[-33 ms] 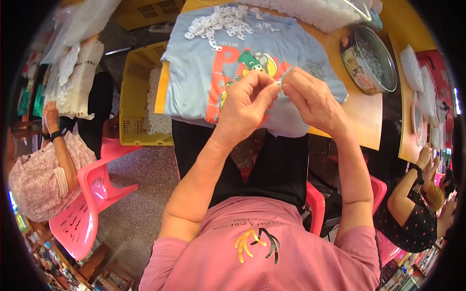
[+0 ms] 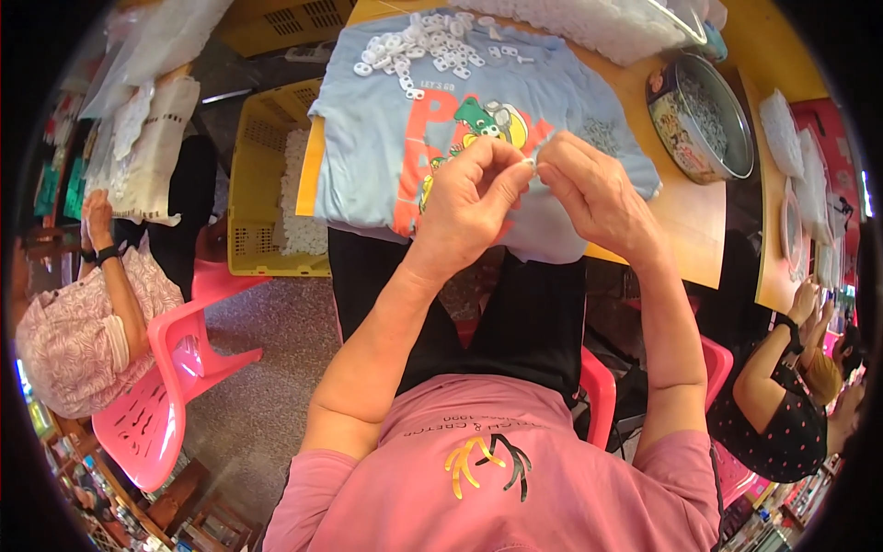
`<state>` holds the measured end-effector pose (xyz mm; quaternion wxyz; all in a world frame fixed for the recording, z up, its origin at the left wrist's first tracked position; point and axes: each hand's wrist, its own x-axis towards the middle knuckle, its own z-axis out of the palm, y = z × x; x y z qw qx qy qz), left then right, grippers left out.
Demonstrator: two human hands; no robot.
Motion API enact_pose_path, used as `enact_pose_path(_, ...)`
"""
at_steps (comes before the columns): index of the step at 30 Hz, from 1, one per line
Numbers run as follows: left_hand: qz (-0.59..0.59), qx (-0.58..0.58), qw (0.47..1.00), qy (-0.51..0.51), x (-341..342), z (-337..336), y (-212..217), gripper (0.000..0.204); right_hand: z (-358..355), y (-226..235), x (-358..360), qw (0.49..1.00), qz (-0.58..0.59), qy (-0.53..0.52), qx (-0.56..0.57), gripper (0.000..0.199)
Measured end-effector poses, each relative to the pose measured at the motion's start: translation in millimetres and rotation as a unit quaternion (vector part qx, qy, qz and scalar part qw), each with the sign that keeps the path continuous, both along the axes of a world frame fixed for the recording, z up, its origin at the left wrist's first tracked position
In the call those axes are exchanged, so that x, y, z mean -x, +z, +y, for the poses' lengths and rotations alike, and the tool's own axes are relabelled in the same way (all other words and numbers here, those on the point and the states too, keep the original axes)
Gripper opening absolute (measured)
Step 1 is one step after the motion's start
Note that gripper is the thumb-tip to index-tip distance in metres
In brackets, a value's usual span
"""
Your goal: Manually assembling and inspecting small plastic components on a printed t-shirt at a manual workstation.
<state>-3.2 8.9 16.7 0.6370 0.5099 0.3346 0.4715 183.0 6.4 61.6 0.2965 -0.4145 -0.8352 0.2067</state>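
Note:
Above the near edge of a blue printed cloth, my two hands meet fingertip to fingertip. My left hand pinches a small white plastic piece, mostly covered by the thumb and forefinger. Right against it, the thumb and fingers of my right hand are pressed together; whatever they grip is too small and hidden to name. A heap of white plastic pieces with holes lies on the far part of the cloth. Small grey metal pieces are spread on the cloth beyond my right hand.
A round tin of small metal pieces stands right on the wooden table. A large clear container of white pieces is at the back. Left is a yellow crate with white pieces. People sit at both sides; a pink chair stands left.
Hardly anything differs: both hands keep the same pinch at the same spot, and the view has shifted very slightly.

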Motion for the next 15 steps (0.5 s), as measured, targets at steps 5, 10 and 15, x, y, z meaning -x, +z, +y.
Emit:
enact_pose_path(5, 0.012, -0.025, 0.999, 0.015, 0.6, -4.3, 2.7, 0.010, 0.4, -2.1, 2.3, 1.000, -0.001, 0.007, 0.016, 0.007)
enact_pose_path(10, 0.019, -0.039, 0.999, 0.019, -0.3, -5.6, 0.2, 0.009, -1.3, -5.6, 1.4, 1.000, -0.012, 0.016, 0.012, 0.007)
enact_pose_path(15, 0.039, -0.067, 0.997, 0.019, -2.0, -2.2, -3.5, 0.008, -0.3, -6.3, -2.3, 1.000, 0.012, 0.013, 0.023, 0.008)
